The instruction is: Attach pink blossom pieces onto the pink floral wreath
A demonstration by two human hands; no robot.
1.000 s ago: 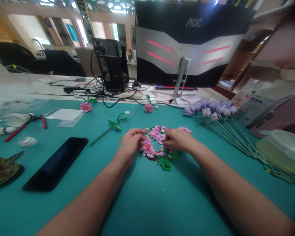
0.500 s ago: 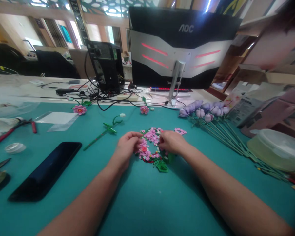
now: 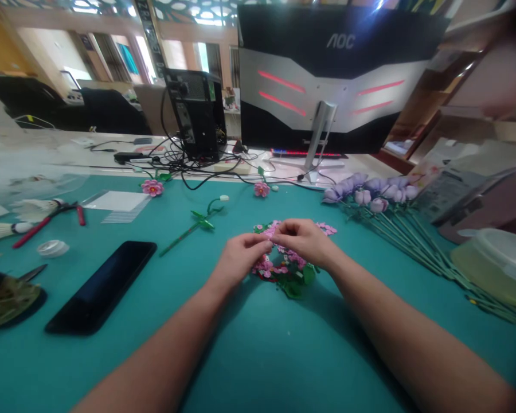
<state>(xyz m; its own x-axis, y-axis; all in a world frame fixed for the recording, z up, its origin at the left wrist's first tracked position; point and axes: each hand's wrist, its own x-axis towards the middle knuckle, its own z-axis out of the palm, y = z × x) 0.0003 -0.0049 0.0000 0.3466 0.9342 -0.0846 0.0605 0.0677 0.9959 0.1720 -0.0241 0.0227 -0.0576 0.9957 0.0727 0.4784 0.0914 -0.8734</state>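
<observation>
Over a pile of small pink and green plastic building pieces (image 3: pixel 294 259), my two hands meet with their fingertips close together. My left hand (image 3: pixel 239 259) is closed in a pinch of thumb and forefinger. My right hand (image 3: pixel 306 240) pinches from the other side, its fingertips touching or nearly touching the left ones. Whatever sits between them is too small to make out; a hint of pink shows there. Green leaf pieces (image 3: pixel 293 288) lie at the near edge of the pile. My right hand covers part of the pile.
A green stem with leaves (image 3: pixel 193 228) lies left of the pile. Two pink flowers (image 3: pixel 153 187) lie farther back. Purple flowers (image 3: pixel 372 192) on long stems and a plastic tub (image 3: pixel 499 264) are at right. A black phone (image 3: pixel 103 287) and red-handled pliers (image 3: pixel 38 229) are at left.
My hands have come together above the pile from its two sides, and their fingertips now meet. The whole view has shifted slightly, so things appear farther right.
</observation>
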